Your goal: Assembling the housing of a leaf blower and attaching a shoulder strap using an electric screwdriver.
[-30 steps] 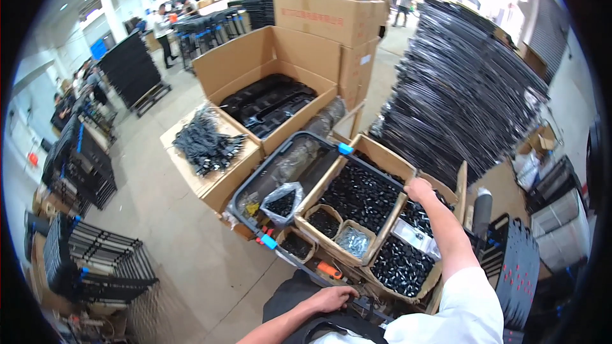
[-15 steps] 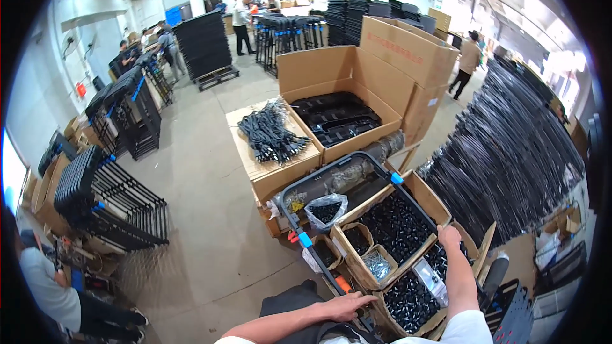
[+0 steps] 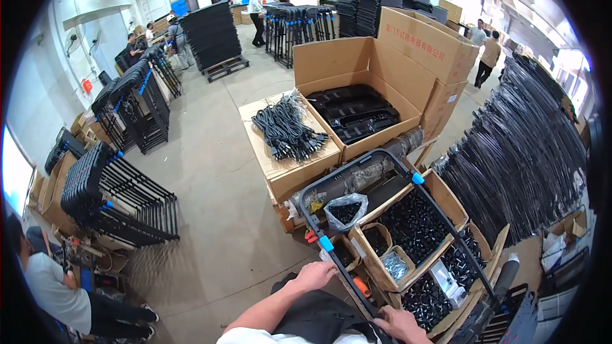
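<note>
A black U-shaped tubular frame with blue clips lies slanting across boxes of small parts in front of me. My right hand is closed round the near end of its left tube. Beside that same tube, farther along, is my left hand, its fingers bent and pressed together; whatever lies between the fingertips is hidden. Under the frame, a cardboard box holds black plastic pieces and a small carton of silver screws. An orange-handled tool lies next to the tube.
Beyond stand a carton topped with black cables and a large open box of black moulded parts. A tall stack of wrapped black panels rises at right. Racked black frames and a person are at left.
My right hand has left the far-right tube and come back to the near end of the left tube. My left hand has moved forward and left along the frame. The view has shifted.
</note>
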{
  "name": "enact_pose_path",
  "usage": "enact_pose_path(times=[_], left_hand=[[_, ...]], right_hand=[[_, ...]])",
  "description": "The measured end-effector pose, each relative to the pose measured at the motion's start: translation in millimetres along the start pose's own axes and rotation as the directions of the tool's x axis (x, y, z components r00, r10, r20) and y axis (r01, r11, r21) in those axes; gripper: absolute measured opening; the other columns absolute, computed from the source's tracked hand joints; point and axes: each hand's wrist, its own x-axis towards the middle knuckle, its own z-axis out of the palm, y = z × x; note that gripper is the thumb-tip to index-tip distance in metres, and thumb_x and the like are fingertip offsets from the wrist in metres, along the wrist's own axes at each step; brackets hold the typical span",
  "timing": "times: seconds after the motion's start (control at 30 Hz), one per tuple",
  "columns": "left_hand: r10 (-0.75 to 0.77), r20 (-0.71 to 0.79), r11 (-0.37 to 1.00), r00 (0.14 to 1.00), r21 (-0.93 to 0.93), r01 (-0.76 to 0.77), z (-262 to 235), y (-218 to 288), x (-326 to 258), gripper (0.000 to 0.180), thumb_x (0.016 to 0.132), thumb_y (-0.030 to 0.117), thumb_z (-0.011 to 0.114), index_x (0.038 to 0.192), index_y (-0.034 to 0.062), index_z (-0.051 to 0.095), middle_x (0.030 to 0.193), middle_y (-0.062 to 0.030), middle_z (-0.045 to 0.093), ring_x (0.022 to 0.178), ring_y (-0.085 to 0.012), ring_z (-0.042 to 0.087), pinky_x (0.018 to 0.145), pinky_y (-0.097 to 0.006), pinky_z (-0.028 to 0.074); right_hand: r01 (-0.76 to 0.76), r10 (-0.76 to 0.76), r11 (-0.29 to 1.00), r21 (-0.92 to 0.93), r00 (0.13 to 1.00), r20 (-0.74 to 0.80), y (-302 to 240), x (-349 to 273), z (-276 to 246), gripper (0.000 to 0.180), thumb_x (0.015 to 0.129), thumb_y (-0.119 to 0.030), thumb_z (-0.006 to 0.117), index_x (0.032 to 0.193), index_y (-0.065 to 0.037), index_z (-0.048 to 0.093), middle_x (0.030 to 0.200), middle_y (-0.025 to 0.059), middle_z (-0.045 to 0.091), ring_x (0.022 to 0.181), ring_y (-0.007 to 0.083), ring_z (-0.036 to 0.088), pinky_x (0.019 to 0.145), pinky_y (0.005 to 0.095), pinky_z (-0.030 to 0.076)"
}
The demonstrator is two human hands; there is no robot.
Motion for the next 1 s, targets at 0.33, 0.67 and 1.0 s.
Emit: enact_pose_path(times=[0.33, 0.67, 1.0], left_hand=[[0.398, -0.25, 0.896, 0.883, -0.099, -0.432, -94, -50, 63, 0.021, 0.101, 0.027, 0.061, 0.111, 0.0123, 0.071, 0.097, -0.0134, 0.075, 0.088, -0.0345, 0.073, 0.075, -0.046, 0.058], [-0.303, -0.71, 0.909, 0.636, -0.415, -0.03, -336, -209, 203, 0.032, 0.099, 0.033, 0.062, 0.112, 0.0043, 0.071, 0.105, -0.0194, 0.075, 0.102, -0.0342, 0.072, 0.089, -0.043, 0.054], [-0.491, -0.431, 0.867, 0.757, -0.159, 0.472, -440, -202, 282, 0.067, 0.087, 0.057, 0.072, 0.121, -0.0005, 0.073, 0.127, -0.0221, 0.071, 0.12, -0.0383, 0.067, 0.102, -0.046, 0.053]], right_hand=[[-0.338, 0.307, 0.908, -0.248, 0.939, -0.155, -28, -2, 45, 0.045, 0.102, -0.042, 0.061, 0.103, 0.003, 0.064, 0.072, 0.0244, 0.065, 0.062, 0.0417, 0.06, 0.056, 0.0533, 0.046], [-0.572, 0.602, 0.722, -0.389, 0.797, -0.055, -90, 3, 38, 0.042, 0.093, -0.039, 0.071, 0.114, -0.002, 0.068, 0.084, 0.0166, 0.073, 0.077, 0.0346, 0.07, 0.064, 0.0501, 0.056], [-0.721, 0.564, 0.603, -0.341, 0.687, -0.458, -52, 17, 85, 0.035, 0.075, -0.04, 0.074, 0.093, -0.011, 0.079, 0.091, 0.011, 0.078, 0.086, 0.0301, 0.077, 0.074, 0.0422, 0.059]])
